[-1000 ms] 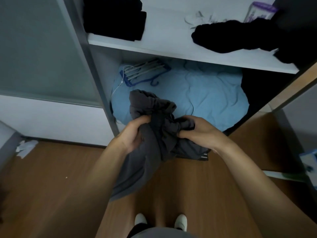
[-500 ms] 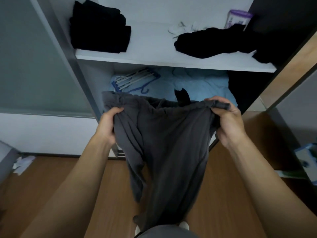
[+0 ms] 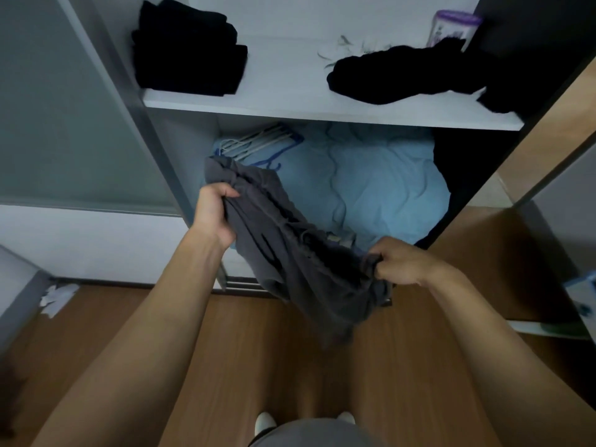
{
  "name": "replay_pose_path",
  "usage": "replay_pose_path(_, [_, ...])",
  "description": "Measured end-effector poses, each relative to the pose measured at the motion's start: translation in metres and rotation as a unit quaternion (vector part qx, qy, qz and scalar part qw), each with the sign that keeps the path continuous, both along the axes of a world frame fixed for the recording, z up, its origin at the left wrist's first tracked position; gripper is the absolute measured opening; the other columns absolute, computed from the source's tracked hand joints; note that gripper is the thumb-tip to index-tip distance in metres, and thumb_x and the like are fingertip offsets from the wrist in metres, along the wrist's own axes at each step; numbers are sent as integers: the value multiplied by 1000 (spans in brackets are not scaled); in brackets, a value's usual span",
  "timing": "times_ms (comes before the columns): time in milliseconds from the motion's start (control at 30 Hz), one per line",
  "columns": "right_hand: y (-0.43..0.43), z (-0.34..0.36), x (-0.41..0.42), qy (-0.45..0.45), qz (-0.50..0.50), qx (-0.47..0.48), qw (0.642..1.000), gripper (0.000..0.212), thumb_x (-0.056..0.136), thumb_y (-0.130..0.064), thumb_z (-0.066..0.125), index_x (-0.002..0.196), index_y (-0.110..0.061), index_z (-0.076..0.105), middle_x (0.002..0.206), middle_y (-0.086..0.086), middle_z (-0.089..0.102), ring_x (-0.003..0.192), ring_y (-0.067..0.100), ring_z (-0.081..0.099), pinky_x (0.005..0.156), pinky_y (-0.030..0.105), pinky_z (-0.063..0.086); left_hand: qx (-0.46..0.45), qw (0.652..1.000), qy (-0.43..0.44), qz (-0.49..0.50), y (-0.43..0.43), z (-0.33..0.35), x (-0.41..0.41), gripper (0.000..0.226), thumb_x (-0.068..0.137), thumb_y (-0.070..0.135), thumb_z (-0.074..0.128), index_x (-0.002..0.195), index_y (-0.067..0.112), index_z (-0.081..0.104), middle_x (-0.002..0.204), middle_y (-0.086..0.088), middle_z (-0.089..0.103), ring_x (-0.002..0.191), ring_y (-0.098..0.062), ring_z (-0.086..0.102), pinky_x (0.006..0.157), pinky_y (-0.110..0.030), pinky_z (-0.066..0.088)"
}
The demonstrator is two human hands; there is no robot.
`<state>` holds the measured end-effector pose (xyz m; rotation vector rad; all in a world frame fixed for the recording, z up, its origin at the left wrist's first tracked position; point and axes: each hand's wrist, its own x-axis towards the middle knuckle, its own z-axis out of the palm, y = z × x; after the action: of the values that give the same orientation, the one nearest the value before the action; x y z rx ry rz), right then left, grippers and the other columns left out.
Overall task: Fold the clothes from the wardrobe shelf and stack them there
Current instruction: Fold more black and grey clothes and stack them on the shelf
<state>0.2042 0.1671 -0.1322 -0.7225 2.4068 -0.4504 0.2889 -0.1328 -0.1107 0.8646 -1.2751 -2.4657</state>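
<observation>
A dark grey garment (image 3: 290, 250) hangs slanted in front of the wardrobe, held at two points. My left hand (image 3: 214, 214) grips its upper left edge, higher up. My right hand (image 3: 400, 261) pinches its lower right edge, nearer to me. On the white shelf (image 3: 290, 98) above, a folded black stack (image 3: 187, 48) sits at the left. An unfolded black pile (image 3: 400, 74) lies at the right of that shelf.
Under the shelf lies a crumpled light blue sheet (image 3: 380, 185) with white and blue hangers (image 3: 258, 143) on it. A purple-lidded container (image 3: 451, 27) stands at the shelf's back right. A frosted sliding door (image 3: 64, 124) is at the left. Wooden floor (image 3: 242, 350) lies below.
The garment was bunched, then spread wide between both hands. Now my right hand has dropped lower and toward me, so the cloth slants and folds over; the camera has tilted down.
</observation>
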Motion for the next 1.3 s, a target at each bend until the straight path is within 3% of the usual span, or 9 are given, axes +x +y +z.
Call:
replay_pose_path(67, [4,-2,-5,78,-101,-124,984,37,73,12,47,80,-9,77,89,6,75,86,14,66,78,27,56,-1,1000,-12,8,-4,-6,0,39,76,4,41,103,3,68,100,-14,73,89,-32,71,86,-43,59])
replay_pose_path(200, [22,3,-16,75,-333,-377,861,51,79,17,42,69,-23,72,73,-7,70,64,-4,63,53,8,45,-135,983,-101,78,-22,-33,7,27,72,-1,47,83,14,65,83,-6,68,86,-26,61,70,-30,52])
replay_pose_path(300, [23,0,-18,93,-359,-407,835,52,80,19,41,70,-24,70,74,-7,67,67,-1,61,53,7,43,-258,955,-135,55,-23,-51,14,22,67,3,50,64,20,64,63,7,63,73,-17,56,62,-27,44])
replay_pose_path(500, [33,-15,-21,13,-374,-477,795,59,85,17,38,77,-28,75,94,-3,72,96,16,65,78,19,54,-238,960,-113,-95,-25,-63,19,26,71,16,58,91,16,75,91,-5,78,87,-20,73,77,-29,52])
replay_pose_path(633, [46,-21,-19,5,-305,-442,844,56,84,20,38,79,-25,72,93,-2,72,93,18,65,82,24,55,-223,966,-99,-90,-19,-64,17,11,86,12,69,95,12,74,96,-8,78,92,-22,74,81,-30,55])
replay_pose_path(833, [58,-28,-21,6,-120,-100,988,32,78,11,47,84,-10,71,86,-6,68,82,8,59,62,12,43,-193,977,-81,47,-16,-51,13,9,83,12,77,86,18,71,76,5,77,70,-9,73,59,-19,56])
replay_pose_path(967, [54,-39,-12,-75,-108,-101,986,3,85,-3,63,86,-5,66,82,-2,65,83,14,60,65,23,39,-182,975,-81,97,-13,-52,17,13,79,14,81,82,19,70,71,8,76,66,-6,72,57,-16,54])
replay_pose_path(1067, [56,-46,-2,-109,-130,-159,973,22,87,-37,76,90,-16,72,85,-9,71,78,2,64,69,17,45,-201,971,-87,97,-17,-55,23,18,73,14,87,83,18,71,70,9,76,66,-4,72,58,-14,54])
replay_pose_path(1300, [51,-37,10,-68,-272,-438,854,29,88,-11,75,65,-28,69,69,-10,68,67,4,64,60,14,49,-248,953,-148,88,-27,-61,33,38,55,34,95,81,16,74,81,4,77,73,-8,73,62,-17,55])
